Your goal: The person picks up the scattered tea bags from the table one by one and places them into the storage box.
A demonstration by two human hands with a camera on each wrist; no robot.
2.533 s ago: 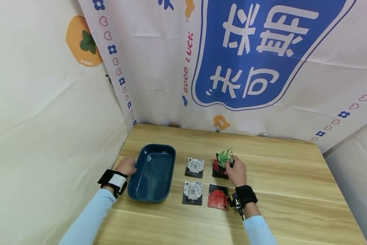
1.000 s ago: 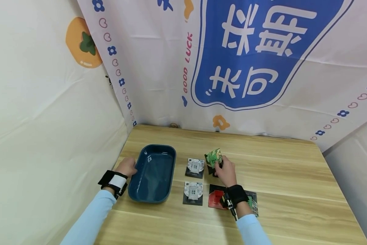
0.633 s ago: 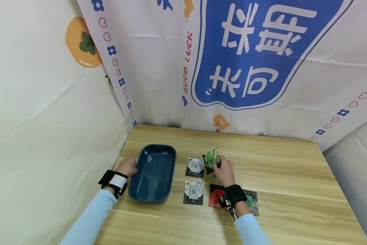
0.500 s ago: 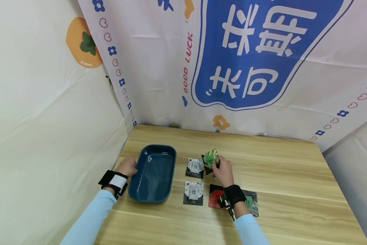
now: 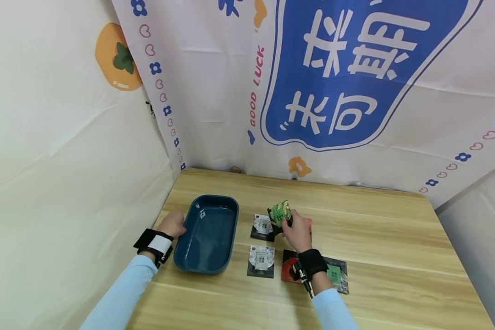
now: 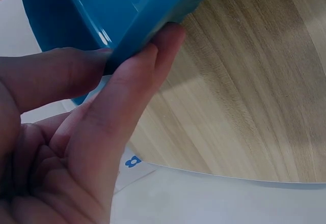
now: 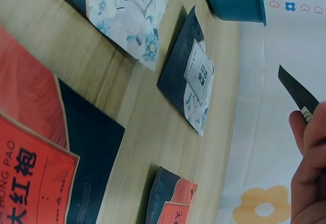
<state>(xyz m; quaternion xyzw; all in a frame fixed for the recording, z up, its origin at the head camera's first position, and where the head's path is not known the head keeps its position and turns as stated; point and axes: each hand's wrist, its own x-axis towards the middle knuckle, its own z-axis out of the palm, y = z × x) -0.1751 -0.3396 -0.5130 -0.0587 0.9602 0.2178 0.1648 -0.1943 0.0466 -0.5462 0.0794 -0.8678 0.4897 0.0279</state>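
**Green packet lifted over the packet rows, tray steadied at the left edge**

The table (image 5: pixel 379 238) has a wide bare stretch on its right half and along its near edge; cloth walls close it in at the back and on the left. The blue tray (image 5: pixel 208 233) sits near the table's left edge, with only a narrow strip of wood between it and the wall. Right of the tray lie two white packets (image 5: pixel 262 226) one behind the other, then two red packets (image 5: pixel 289 265), and a second green packet (image 5: pixel 336 275) flat near the right forearm.

The left hand (image 5: pixel 172 223) grips the tray's left rim: in the left wrist view the thumb lies on the inside and the fingers (image 6: pixel 137 89) curl under the outer wall. The right hand (image 5: pixel 297 231) is raised just above the far row, wrist bent upward, its grip pinching a green packet (image 5: pixel 279 211) that stands tilted in the air over the far white packet, clear of the table.
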